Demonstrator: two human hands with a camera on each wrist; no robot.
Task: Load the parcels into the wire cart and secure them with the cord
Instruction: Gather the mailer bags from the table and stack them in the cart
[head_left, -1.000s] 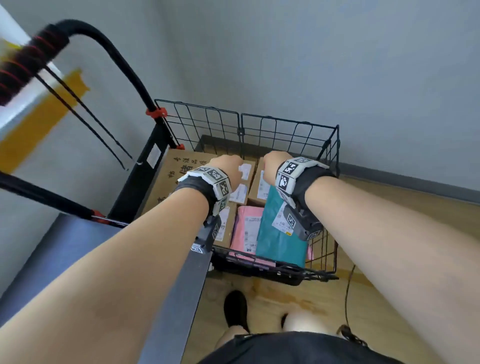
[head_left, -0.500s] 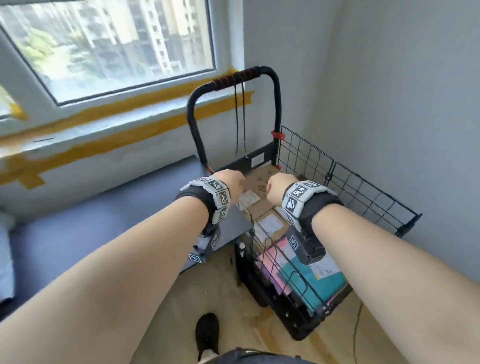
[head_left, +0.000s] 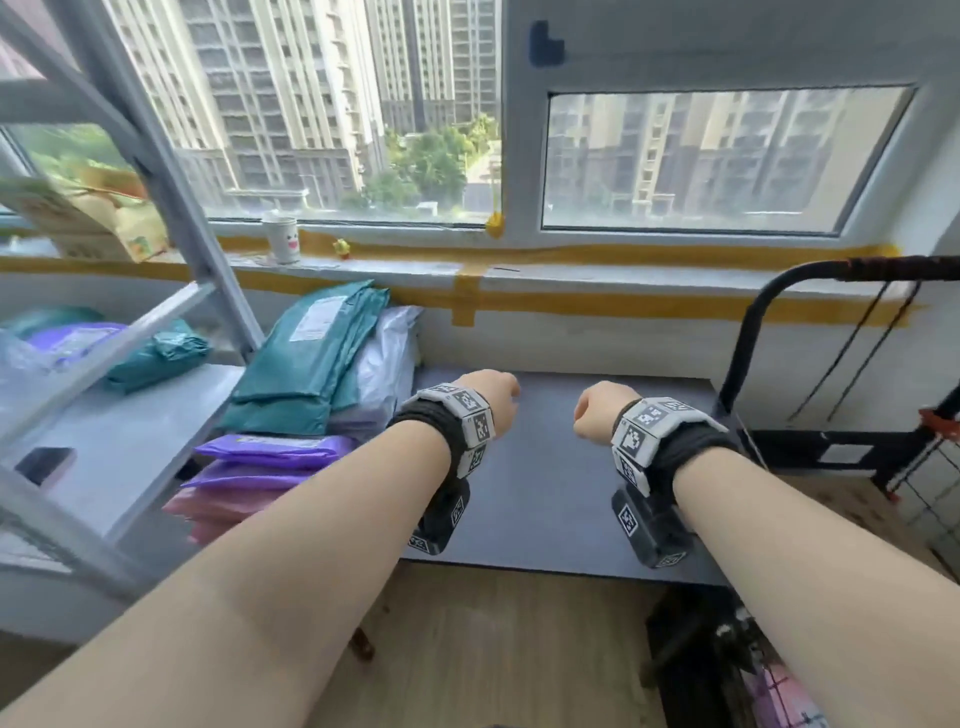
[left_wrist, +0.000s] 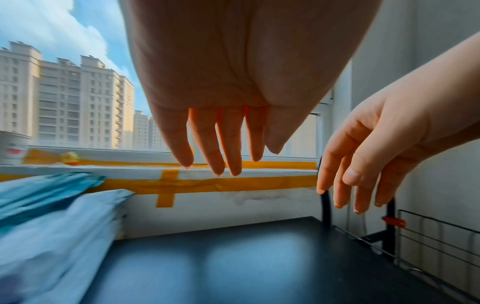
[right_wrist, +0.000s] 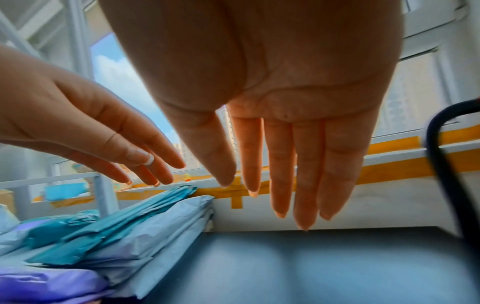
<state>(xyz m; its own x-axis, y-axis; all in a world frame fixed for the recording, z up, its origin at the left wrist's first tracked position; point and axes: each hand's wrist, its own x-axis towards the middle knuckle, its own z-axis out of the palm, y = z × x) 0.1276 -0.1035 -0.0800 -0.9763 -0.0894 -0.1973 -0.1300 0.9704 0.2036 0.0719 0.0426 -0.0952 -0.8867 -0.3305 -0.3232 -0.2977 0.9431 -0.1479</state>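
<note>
Both my hands hover empty over the dark grey table (head_left: 545, 467), fingers straight and pointing down. My left hand (head_left: 493, 395) is near the parcel stack; my right hand (head_left: 592, 410) is a little to its right. Teal mailers (head_left: 306, 364) lean on white ones (head_left: 389, 358), with purple bags (head_left: 270, 447) and pink bags (head_left: 218, 509) piled in front, at the table's left end. The wire cart's black handle (head_left: 779, 296) rises at the right, black cords (head_left: 857, 343) hanging from it. Part of its basket (head_left: 930, 499) shows at the right edge, with a pink parcel (head_left: 779, 691) lower down.
A grey metal shelf frame (head_left: 171, 171) stands on the left with teal and purple bags (head_left: 156, 353) and a dark phone (head_left: 44, 465) on it. A paper cup (head_left: 280, 239) and a small toy (head_left: 341, 248) sit on the taped window sill. Wooden floor lies below the table.
My view has swung left from the loaded cart to the table and parcel stack. Both hands have left the basket and now hang open above the table.
</note>
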